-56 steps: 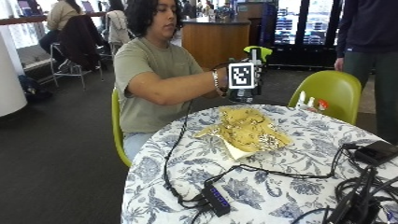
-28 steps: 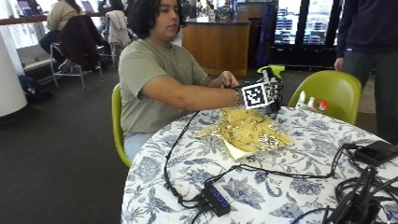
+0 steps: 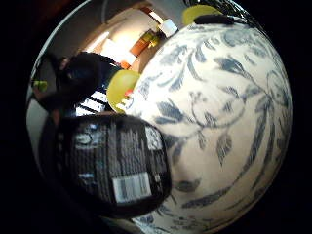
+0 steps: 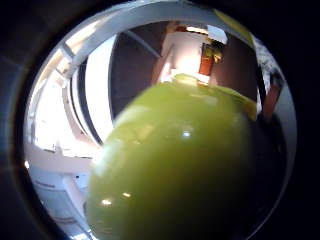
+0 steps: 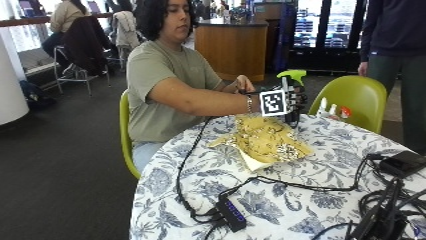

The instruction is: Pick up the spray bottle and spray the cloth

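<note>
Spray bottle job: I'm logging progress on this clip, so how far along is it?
Done: the gloved right hand has reached the spray bottle, which stands beyond the cloth on the table. In hand: the grasp; the dark bottle body fills the palm view, but whether the fingers have closed is unclear. Left: lifting it, aiming and spraying the crumpled yellow cloth.

Spray bottle [image 5: 291,98] — lower, farther right.

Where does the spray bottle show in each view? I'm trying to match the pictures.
Outside view: spray bottle stands past the yellow cloth, beside the gloved right hand.
Little finger side palm view: its dark labelled body over the tablecloth.
Thumb side palm view: its green head fills the picture.
Shared landmark: floral tablecloth.
</note>
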Motion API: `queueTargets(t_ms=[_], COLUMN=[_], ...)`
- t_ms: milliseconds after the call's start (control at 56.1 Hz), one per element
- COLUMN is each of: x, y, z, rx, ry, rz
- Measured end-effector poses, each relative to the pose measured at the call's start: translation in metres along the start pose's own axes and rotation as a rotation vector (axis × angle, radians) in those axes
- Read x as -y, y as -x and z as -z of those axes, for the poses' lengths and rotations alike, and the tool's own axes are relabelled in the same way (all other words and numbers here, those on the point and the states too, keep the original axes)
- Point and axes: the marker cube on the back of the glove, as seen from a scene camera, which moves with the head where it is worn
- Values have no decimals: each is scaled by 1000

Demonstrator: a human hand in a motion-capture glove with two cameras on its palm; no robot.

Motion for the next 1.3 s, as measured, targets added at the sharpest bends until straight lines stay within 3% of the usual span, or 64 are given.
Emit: queueTargets(t_ms=[71, 161, 268, 607, 928, 1302], x=[-6, -51, -98, -216, -278, -286], y=[0, 24, 13, 29, 52, 57], z=[8, 28, 71, 161, 168, 160], rx=[-88, -147, -495, -940, -1041, -1038], ry=[-48, 89, 86, 207, 253, 257], rz=[-30, -41, -9, 63, 154, 175])
